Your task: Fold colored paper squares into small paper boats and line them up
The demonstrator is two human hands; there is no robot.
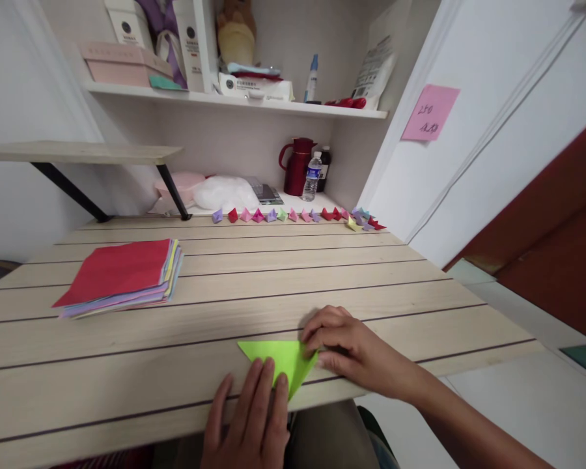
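A lime green paper (279,356) folded into a triangle lies near the front edge of the wooden table (234,293). My left hand (249,420) lies flat with its fingers stretched out, the fingertips pressing the triangle's lower point. My right hand (351,348) curls over the triangle's right corner, fingers bent and pinching the paper's edge against the table.
A stack of coloured paper sheets (122,277), red on top, lies at the left. A row of small folded paper pieces (297,215) lines the far edge. Behind stand a red jug (297,166), a water bottle (312,177) and shelves. A pink note (430,112) sticks on the right wall.
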